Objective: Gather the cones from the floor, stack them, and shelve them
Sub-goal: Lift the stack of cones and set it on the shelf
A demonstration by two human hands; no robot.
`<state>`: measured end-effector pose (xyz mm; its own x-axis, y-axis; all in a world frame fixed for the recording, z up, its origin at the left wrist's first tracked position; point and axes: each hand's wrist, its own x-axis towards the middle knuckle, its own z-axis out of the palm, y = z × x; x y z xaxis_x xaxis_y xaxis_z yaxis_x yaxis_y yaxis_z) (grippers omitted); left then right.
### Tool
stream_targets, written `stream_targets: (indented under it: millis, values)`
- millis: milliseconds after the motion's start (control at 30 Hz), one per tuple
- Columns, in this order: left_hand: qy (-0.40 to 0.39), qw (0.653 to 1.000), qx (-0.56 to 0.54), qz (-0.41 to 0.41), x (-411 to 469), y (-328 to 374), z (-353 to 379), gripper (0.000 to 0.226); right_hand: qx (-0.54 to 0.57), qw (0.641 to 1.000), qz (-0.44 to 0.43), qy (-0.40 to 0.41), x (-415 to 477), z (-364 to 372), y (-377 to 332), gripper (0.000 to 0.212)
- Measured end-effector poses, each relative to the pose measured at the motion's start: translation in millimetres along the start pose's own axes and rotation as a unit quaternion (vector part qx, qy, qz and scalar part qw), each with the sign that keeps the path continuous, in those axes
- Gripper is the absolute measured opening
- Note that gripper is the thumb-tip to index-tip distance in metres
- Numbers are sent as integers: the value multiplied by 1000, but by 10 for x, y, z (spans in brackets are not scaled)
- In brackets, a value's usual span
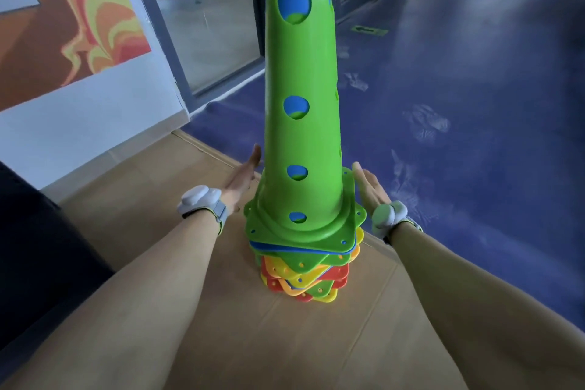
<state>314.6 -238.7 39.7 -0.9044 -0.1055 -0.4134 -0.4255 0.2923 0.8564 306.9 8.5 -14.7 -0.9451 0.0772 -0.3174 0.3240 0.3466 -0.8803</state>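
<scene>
From the head camera, I see the tall stack of perforated plastic cones (302, 123), a green one outermost with blue showing through its round holes. It stands upright on a tan board surface (152, 231), close to that surface's far edge, where the dark blue floor (474, 98) begins. Whether this board is the shelf itself I cannot tell. The square base flanges (304, 266), in green, blue, yellow and red, are fanned at different angles, not squared up.

My left hand (242, 179) sits just beside the stack's left side, its fingers (254, 155) straight and gripping nothing. My right hand (370, 188) mirrors it on the other side, with flat fingers (357, 169) at the corner of the top green flange; whether they touch it I cannot say. Both wrists wear white bands (198, 199).

I judge the stack light but top-heavy and tall, with smooth, slightly flexible walls that would slip under a squeeze. I'd take it low, palms under the flanges or clamping the base from both sides, and keep it vertical so the nested cones don't slide apart.
</scene>
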Motion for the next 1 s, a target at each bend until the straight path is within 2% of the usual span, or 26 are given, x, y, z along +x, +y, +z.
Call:
stream_targets:
  millis: [33,67,133,167,267,300,400,467,567,600,633,700,767,800,900,1000]
  values:
    - [7,1000,9,-17,27,-50,-36,78,3,1000,24,-8,37,13,81,118]
    - [2,999,15,-33,77,-156,-28,80,11,998,52,-18,68,43,205,118]
    - [-16,998,20,-56,179,-388,11,79,37,995,83,-35,69,70,355,96]
    - [-31,997,12,-72,215,-483,42,79,48,993,99,-49,62,71,413,92]
    - [-71,993,-33,-86,427,-749,24,74,34,990,84,-107,46,9,505,129]
    - [-70,991,-56,-99,687,-970,-18,77,37,989,75,-124,49,-17,553,130]
    - [-57,980,-90,-168,1083,-1346,-113,95,120,975,103,-158,7,-39,607,108]
    - [-95,970,-114,-195,1086,-1346,-96,96,146,968,135,-155,18,-9,649,114]
    - [-140,956,-193,-169,1015,-1274,-80,79,150,967,106,-178,42,62,752,141]
    - [-161,952,-205,-163,976,-1254,-59,74,159,964,118,-180,68,72,803,143]
    - [-168,949,-217,-154,835,-1160,-33,68,180,958,140,-175,86,90,821,138]
    - [-200,932,-280,-110,746,-1096,34,61,211,947,165,-176,131,133,824,114]
    - [-215,917,-330,-65,633,-1001,116,72,227,943,163,-183,171,150,823,90]
    - [-227,907,-345,-82,600,-969,163,73,224,942,175,-180,192,158,841,88]
    - [-163,921,-347,-74,536,-921,163,66,215,941,206,-161,250,184,867,97]
    - [-164,933,-313,-66,538,-906,117,69,224,941,200,-159,304,198,874,91]
